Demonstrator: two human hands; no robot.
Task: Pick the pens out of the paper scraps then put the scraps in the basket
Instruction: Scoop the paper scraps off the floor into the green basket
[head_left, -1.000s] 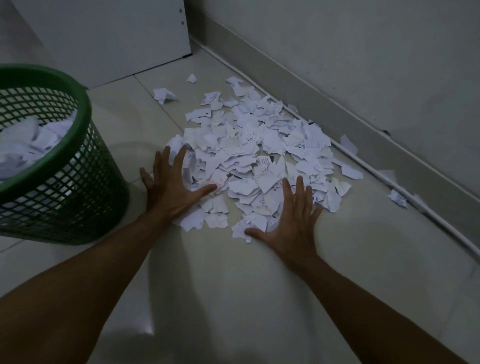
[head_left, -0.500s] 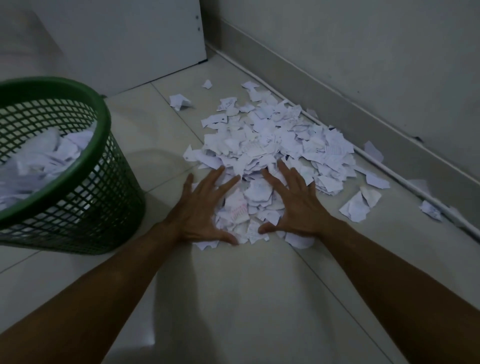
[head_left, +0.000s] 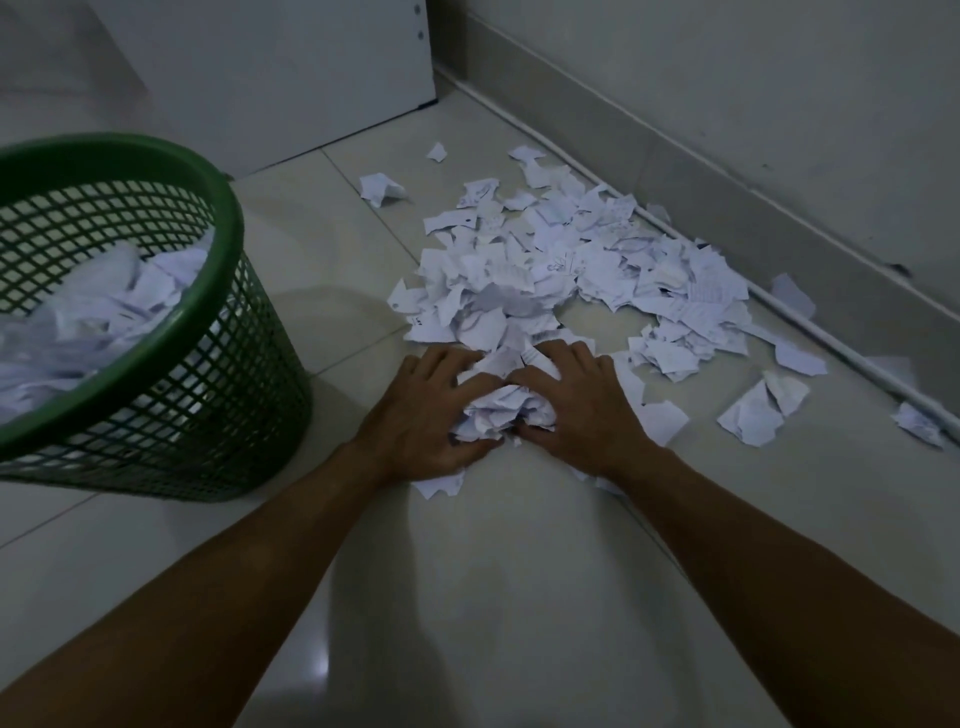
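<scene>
A spread of torn white paper scraps (head_left: 561, 270) lies on the tiled floor near the wall. At its near edge my left hand (head_left: 426, 410) and my right hand (head_left: 582, 405) curl around a bunched clump of scraps (head_left: 501, 410), squeezing it between them on the floor. A green mesh basket (head_left: 208, 364) stands to the left, partly filled with scraps (head_left: 104, 317). No pens show in view.
A white cabinet panel (head_left: 291, 73) stands behind the basket. A skirting and a white cable (head_left: 810, 317) run along the wall on the right. Loose single scraps (head_left: 758, 410) lie to the right of my hands; one crumpled piece (head_left: 382, 188) lies apart at the back.
Both hands slid together toward me, raking scraps into a clump, and their fingers went from flat to curled around it. A bare patch of floor opened in the pile.
</scene>
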